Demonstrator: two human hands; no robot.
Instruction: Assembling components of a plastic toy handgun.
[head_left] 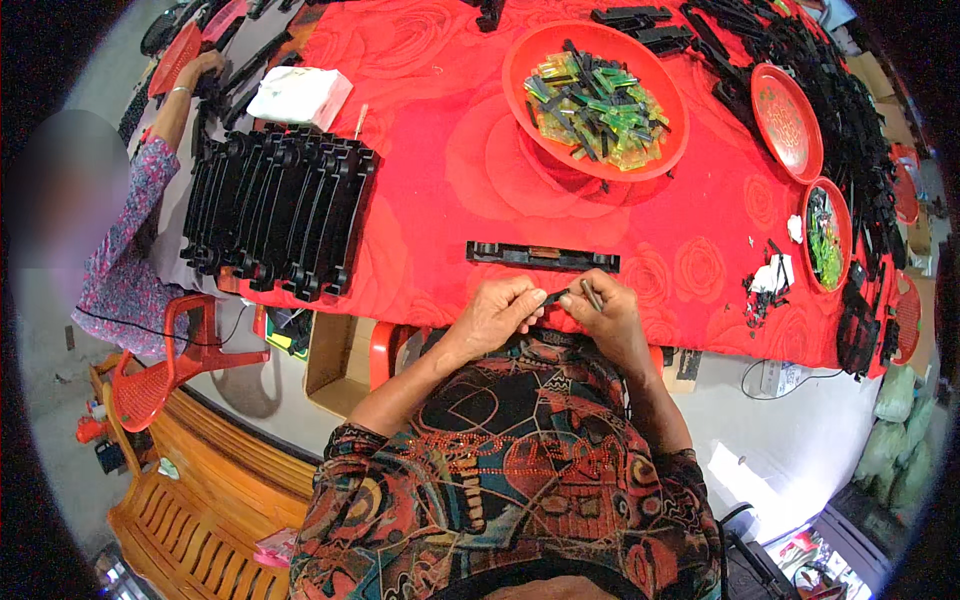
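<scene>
At the table's near edge my left hand (503,312) and my right hand (608,316) are close together, both closed. A small dark strip (556,297) is pinched between their fingertips. A thin greyish stick-like tool (591,293) also sits in the right hand's fingers; its exact kind is unclear. Just beyond my hands lies a long black plastic housing (543,256), flat on the cloth, with a brownish piece at its middle. Farther off, a red bowl (518,97) holds many black, yellow and green strips.
Many black housings (280,210) stand in a row at left, near a white tissue pack (300,97). At right are a red plate (787,122), another bowl of strips (842,235) and black parts heaped along the edge. A person's arm (172,120) reaches in from the left.
</scene>
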